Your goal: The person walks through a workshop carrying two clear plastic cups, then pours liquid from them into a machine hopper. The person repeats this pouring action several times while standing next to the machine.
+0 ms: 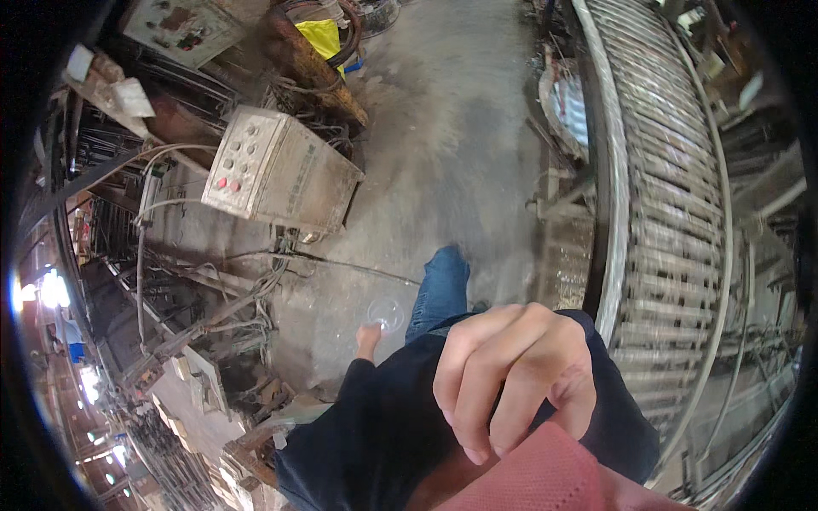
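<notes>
My right hand (520, 375) is raised close in front of my upper body, its fingers curled down and inward. Beside its palm and fingertips is salmon-pink mesh cloth (545, 477); what lies inside the curl, if anything, is hidden. My left hand (369, 336) hangs low at my left side, small in view, with fingers closed at the edge of a clear round thing (385, 315). That thing is see-through and its exact kind does not show. I wear a dark top (366, 434) and blue jeans (437, 289), one leg forward.
A dusty control box (281, 175) with rows of buttons stands ahead on the left, cables trailing over the concrete floor (443, 153). A long slatted conveyor (669, 213) runs along my right. Metal frames crowd the left; a yellow piece (319, 38) lies near hoses farther ahead.
</notes>
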Action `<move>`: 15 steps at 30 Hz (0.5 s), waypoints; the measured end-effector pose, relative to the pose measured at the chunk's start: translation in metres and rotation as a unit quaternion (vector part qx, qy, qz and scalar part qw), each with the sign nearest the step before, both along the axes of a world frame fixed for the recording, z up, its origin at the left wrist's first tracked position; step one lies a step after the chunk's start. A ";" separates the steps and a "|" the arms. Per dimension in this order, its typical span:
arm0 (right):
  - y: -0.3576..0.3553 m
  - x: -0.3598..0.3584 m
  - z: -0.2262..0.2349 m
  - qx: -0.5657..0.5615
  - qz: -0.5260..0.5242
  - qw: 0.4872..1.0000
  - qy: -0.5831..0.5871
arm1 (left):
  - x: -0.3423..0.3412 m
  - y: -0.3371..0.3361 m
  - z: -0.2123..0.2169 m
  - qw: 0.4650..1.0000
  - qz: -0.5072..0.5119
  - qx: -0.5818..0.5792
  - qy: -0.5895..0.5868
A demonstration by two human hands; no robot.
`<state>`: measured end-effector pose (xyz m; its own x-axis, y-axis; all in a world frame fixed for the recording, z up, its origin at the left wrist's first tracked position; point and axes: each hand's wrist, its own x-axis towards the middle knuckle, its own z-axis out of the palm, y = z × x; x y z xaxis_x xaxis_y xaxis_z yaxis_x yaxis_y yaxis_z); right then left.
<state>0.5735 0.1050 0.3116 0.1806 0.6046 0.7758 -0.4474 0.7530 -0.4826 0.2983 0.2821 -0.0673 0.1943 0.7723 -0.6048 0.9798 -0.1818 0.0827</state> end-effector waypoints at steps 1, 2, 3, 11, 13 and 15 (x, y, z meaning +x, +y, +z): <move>0.025 0.037 -0.007 -0.003 0.005 1.000 0.011 | 0.020 0.015 -0.005 0.999 0.037 0.006 0.023; 0.050 0.076 -0.013 -0.004 0.009 1.000 0.022 | 0.048 0.033 -0.013 0.997 0.052 -0.046 0.032; 0.074 0.114 -0.020 -0.011 0.007 1.000 0.007 | 0.070 0.052 -0.017 0.992 0.067 -0.096 0.042; 0.256 0.397 -0.005 -0.031 -0.037 0.999 -0.025 | 0.432 0.274 -0.022 0.940 -0.340 -0.016 -0.010; 0.291 0.458 -0.002 -0.050 -0.062 0.997 -0.014 | 0.549 0.337 -0.017 0.975 -0.144 -0.062 -0.158; 0.328 0.520 -0.005 -0.056 -0.094 0.994 0.001 | 0.666 0.397 -0.009 0.953 -0.186 -0.005 -0.239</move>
<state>1.0931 0.4327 0.3070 0.3001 0.6421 0.7055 -0.3060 0.7653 -0.5663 0.9646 0.6795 -0.0762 0.7078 0.5918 -0.3856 0.6986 -0.5058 0.5061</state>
